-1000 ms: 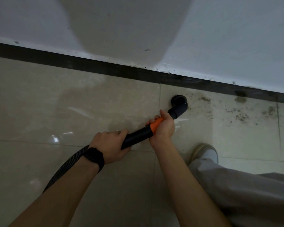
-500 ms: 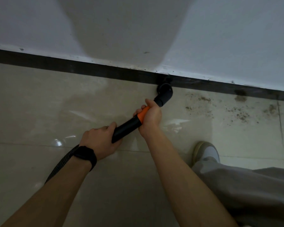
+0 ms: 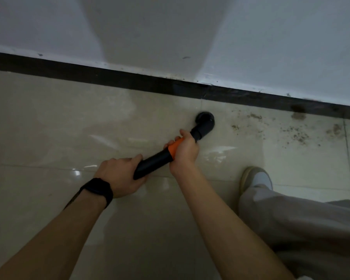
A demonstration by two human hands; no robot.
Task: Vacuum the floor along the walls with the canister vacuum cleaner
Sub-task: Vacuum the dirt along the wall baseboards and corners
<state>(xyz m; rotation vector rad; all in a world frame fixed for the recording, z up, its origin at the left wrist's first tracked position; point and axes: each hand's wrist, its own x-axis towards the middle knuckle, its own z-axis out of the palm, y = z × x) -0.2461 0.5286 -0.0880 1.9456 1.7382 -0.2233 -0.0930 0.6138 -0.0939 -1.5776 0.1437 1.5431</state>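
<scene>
Right of my fingers [image 3: 170, 142], dirt [image 3: 297, 136] speckles the floor [image 3: 49, 122]; leftward looks clean. Left hand [image 3: 117, 176] and right hand [image 3: 185, 152] clasp the vacuum tube [image 3: 152, 163].

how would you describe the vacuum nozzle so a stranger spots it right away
Find the black skirting under the white wall. On the floor just below it, left of the dirt specks, sits the nozzle. It is the only black elbow-shaped piece, past the right hand on the orange band.
</scene>
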